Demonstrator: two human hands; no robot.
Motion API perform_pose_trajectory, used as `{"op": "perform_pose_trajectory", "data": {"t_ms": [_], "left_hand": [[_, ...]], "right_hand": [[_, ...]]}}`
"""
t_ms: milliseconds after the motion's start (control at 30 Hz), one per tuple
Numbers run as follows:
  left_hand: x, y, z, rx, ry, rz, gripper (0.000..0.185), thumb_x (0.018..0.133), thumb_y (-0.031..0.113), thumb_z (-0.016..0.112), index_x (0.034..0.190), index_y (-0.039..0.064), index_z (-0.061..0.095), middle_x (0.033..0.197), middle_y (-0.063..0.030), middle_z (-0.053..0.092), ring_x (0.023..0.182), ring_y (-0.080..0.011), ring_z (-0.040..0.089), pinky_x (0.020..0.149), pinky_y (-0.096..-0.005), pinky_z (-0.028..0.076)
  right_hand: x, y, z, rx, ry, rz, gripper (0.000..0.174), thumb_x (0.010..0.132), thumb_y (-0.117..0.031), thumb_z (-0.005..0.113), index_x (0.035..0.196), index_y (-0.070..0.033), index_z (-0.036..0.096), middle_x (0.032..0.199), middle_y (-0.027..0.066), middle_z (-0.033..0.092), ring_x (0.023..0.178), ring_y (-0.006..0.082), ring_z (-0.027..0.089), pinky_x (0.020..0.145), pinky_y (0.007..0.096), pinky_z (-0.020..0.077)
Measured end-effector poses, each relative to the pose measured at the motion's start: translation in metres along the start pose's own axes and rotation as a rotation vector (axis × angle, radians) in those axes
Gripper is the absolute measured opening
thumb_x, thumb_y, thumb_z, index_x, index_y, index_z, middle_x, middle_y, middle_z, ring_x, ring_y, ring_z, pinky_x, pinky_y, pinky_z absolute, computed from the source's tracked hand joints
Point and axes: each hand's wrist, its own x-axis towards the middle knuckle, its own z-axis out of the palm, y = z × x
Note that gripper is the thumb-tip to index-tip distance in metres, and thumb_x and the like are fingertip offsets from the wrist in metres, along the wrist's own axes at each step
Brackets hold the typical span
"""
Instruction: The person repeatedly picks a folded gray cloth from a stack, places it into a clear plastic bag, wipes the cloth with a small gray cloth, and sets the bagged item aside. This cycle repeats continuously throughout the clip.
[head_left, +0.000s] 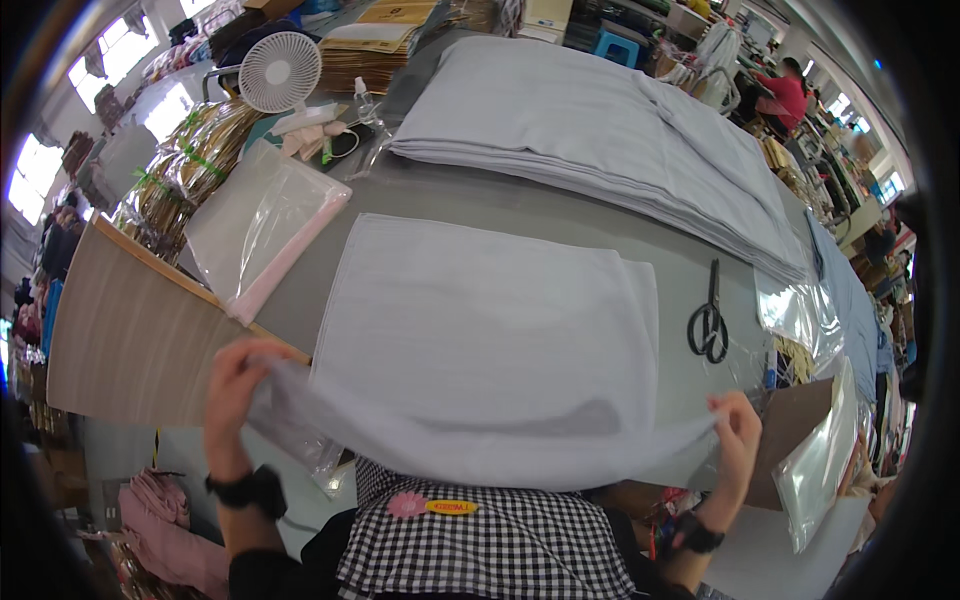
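Observation:
A pale grey-blue cloth (480, 322) lies folded flat on the grey table in front of me. Its near edge is lifted and blurred, stretched between both hands. My left hand (238, 382) pinches one corner at the left, beyond the table's edge. My right hand (735, 424) grips the other corner at the right. Farther back, a thick stack of similar pale cloth (570, 120) has a loose, rumpled top layer. Black-handled scissors (709, 322) lie on the table right of the folded cloth.
Clear plastic bags (262, 225) lie at the left, near a white fan (280, 73) and a spray bottle (364, 101). A wooden board (142, 330) adjoins the table's left edge. Cardboard (791, 420) and plastic packaging (821, 450) stand at the right. A person in red (787, 97) sits far back.

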Motion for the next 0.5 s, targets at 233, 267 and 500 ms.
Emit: {"op": "perform_pose_trajectory", "data": {"t_ms": [233,267,500], "left_hand": [[0.199,-0.095,0.051,-0.126,0.186,-0.033,0.027,0.093,0.013,0.051,0.118,0.002,0.056,0.094,-0.0009,0.06,0.086,-0.0072,0.054,0.077,-0.0217,0.042],[0.222,-0.111,0.054,0.007,0.154,-0.029,0.029,0.094,0.013,0.051,0.12,0.001,0.055,0.097,-0.0023,0.06,0.087,-0.0086,0.054,0.079,-0.0225,0.042],[0.188,-0.173,0.044,0.448,0.262,-0.012,0.037,0.09,0.019,0.057,0.12,-0.003,0.051,0.105,-0.0119,0.057,0.092,-0.0191,0.053,0.08,-0.0335,0.045]], "right_hand": [[0.176,0.11,0.076,-0.286,0.343,-0.162,0.009,0.09,-0.009,0.055,0.091,0.0,0.054,0.076,0.0034,0.051,0.069,0.0102,0.047,0.063,0.0248,0.04],[0.194,0.121,0.084,-0.252,0.332,-0.145,0.011,0.09,-0.01,0.057,0.094,-0.001,0.054,0.078,0.005,0.053,0.071,0.0111,0.049,0.064,0.0255,0.0416],[0.157,0.108,0.124,-0.663,0.336,-0.482,0.031,0.087,-0.011,0.058,0.115,0.002,0.056,0.11,0.0192,0.062,0.106,0.0364,0.057,0.091,0.0422,0.0465]]}}
